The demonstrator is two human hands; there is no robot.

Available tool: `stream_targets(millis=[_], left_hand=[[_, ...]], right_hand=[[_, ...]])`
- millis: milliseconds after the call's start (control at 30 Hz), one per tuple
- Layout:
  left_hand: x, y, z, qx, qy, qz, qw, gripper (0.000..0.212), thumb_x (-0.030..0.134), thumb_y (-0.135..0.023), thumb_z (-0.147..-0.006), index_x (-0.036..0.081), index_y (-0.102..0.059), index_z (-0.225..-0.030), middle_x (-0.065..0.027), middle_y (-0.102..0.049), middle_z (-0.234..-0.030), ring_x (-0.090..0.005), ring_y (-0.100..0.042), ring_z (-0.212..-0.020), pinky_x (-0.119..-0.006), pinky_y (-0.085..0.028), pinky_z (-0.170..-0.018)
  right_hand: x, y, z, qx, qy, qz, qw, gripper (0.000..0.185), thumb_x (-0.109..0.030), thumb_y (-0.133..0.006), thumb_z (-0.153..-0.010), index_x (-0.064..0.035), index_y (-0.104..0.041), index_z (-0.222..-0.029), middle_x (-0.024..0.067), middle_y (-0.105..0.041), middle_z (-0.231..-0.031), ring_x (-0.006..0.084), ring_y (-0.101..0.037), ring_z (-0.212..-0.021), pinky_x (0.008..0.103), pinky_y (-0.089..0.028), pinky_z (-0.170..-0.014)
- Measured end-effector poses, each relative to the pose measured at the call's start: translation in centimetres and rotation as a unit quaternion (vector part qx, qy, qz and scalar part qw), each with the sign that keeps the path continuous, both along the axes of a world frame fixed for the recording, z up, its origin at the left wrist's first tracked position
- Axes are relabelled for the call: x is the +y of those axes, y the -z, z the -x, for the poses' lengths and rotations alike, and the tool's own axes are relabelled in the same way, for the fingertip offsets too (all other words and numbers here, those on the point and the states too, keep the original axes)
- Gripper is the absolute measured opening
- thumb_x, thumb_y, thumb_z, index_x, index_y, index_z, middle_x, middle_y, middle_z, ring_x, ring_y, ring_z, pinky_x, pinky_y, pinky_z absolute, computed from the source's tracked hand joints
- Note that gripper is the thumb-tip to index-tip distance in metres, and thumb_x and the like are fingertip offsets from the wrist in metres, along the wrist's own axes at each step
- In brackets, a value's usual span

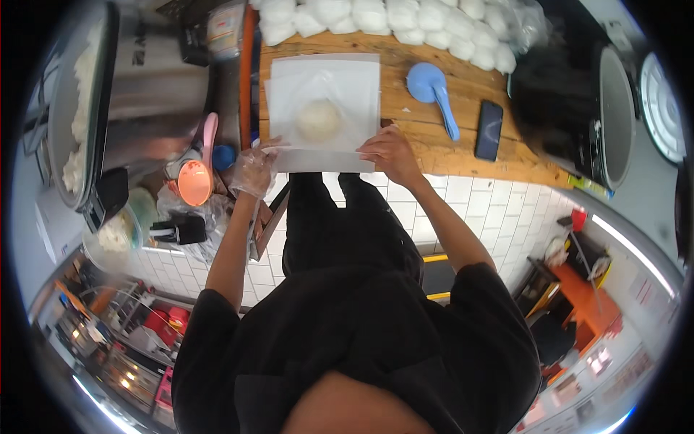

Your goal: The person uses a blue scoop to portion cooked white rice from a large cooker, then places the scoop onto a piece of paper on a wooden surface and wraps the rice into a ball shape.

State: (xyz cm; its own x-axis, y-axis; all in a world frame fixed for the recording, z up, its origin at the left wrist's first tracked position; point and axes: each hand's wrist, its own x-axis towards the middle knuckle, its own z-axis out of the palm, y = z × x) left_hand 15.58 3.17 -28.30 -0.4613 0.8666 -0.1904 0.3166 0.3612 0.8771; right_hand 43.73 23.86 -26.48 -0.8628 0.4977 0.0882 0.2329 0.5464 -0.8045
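A round pale mass, possibly rice or dough, lies under or in a translucent sheet on a stack of white paper sheets on the wooden table. My left hand, in a clear plastic glove, holds the near left corner of the translucent sheet. My bare right hand pinches its near right corner between thumb and fingers. The sheet's near edge is stretched between both hands, close to the table's front edge.
White wrapped bundles line the table's back. A blue ladle or scoop and a smartphone lie to the right, beside a large dark pot or cooker. An orange cup, a pink-handled utensil and a blue cup are at the left.
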Motion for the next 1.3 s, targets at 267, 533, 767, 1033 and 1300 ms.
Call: stream_targets(millis=[267, 533, 767, 1033, 1300], left_hand=[[2.0, 2.4, -1.9, 0.366, 0.0, 0.384, 0.848, 0.019, 0.019, -0.053, -0.096, 0.009, -0.067, -0.104, -0.0141, -0.068, -0.113, -0.0287, -0.068, -0.096, -0.037, -0.053, -0.079], [5.8, 3.2, -7.5, 0.158, -0.063, -0.038, 0.985, 0.058, 0.009, -0.068, -0.088, 0.005, -0.041, -0.14, -0.0096, -0.044, -0.139, -0.0237, -0.046, -0.129, -0.037, -0.043, -0.106], [6.9, -1.0, -6.5, 0.12, -0.146, -0.008, 0.982, 0.062, 0.041, -0.07, -0.088, 0.023, -0.05, -0.144, -0.03, -0.026, -0.151, -0.0409, -0.032, -0.139, -0.044, -0.035, -0.114], [4.1, 0.7, -3.6, 0.033, -0.184, -0.178, 0.966, 0.048, 0.025, -0.072, -0.087, 0.01, -0.061, -0.131, -0.016, -0.047, -0.145, -0.0332, -0.048, -0.127, -0.046, -0.038, -0.109], [1.3, 2.0, -7.1, 0.351, 0.01, -0.061, 0.934, 0.045, 0.006, -0.064, -0.086, -0.001, -0.056, -0.13, -0.0175, -0.064, -0.119, -0.0356, -0.062, -0.107, -0.046, -0.051, -0.092]], right_hand=[[3.2, 1.4, 6.2, -0.3, 0.127, 0.082, 0.942, 0.031, -0.035, -0.064, -0.094, -0.0067, -0.072, -0.104, 0.0094, -0.072, -0.085, 0.0309, -0.068, -0.076, 0.0399, -0.053, -0.074], [4.5, 2.9, 16.9, -0.106, -0.007, -0.169, 0.98, 0.047, -0.029, -0.078, -0.078, -0.0088, -0.065, -0.119, 0.0147, -0.068, -0.109, 0.0302, -0.062, -0.11, 0.0448, -0.051, -0.09], [3.8, 0.1, 16.6, -0.195, -0.092, -0.181, 0.959, 0.023, -0.031, -0.07, -0.083, -0.0161, -0.077, -0.098, 0.0085, -0.068, -0.118, 0.034, -0.052, -0.126, 0.042, -0.039, -0.11], [-6.5, 2.5, 7.3, -0.099, -0.048, -0.267, 0.957, 0.05, -0.011, -0.054, -0.094, -0.0005, -0.047, -0.142, 0.0136, -0.046, -0.15, 0.0308, -0.041, -0.141, 0.0487, -0.031, -0.117], [-5.0, 6.0, 3.8, -0.035, -0.053, -0.254, 0.965, 0.052, -0.004, -0.058, -0.09, 0.0036, -0.047, -0.14, 0.0168, -0.046, -0.149, 0.0326, -0.043, -0.14, 0.0465, -0.036, -0.115]])
